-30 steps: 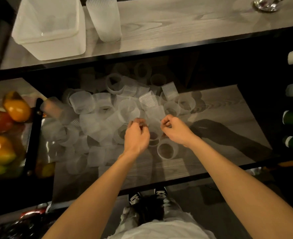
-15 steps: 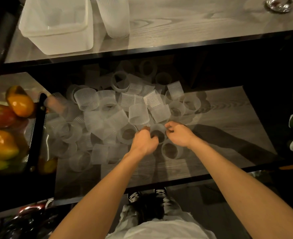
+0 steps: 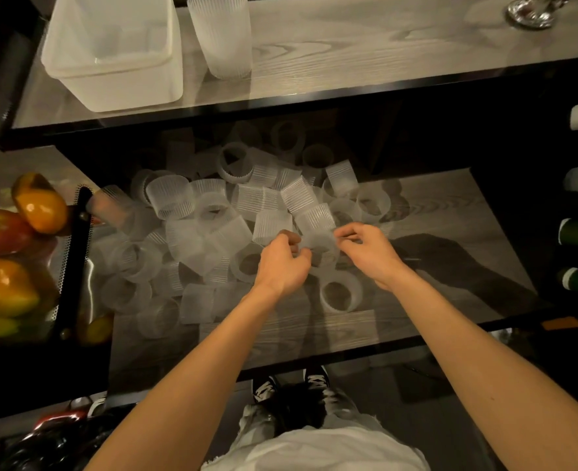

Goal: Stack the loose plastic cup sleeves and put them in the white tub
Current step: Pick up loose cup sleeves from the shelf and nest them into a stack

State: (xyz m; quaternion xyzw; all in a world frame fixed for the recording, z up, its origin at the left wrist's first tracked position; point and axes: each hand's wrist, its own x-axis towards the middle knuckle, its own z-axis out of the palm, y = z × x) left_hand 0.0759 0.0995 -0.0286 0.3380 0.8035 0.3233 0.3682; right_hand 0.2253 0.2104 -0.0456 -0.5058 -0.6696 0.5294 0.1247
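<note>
Left hand (image 3: 282, 265), right hand (image 3: 365, 253) grips pinch sleeve (image 3: 316, 229); white tub (image 3: 128, 88) contents unclear; sleeve stack (image 3: 221, 35) beside.

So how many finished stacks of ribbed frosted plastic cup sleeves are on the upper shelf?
1: a tall upright stack beside the white rectangular plastic tub, on its right. More may lie inside the tub; I cannot tell.

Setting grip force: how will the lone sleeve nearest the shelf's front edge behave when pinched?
The sleeve looks thin and translucent: probably light, easily squashed. It seems to stand on its rim, so likely slides rather than rolls.
</note>
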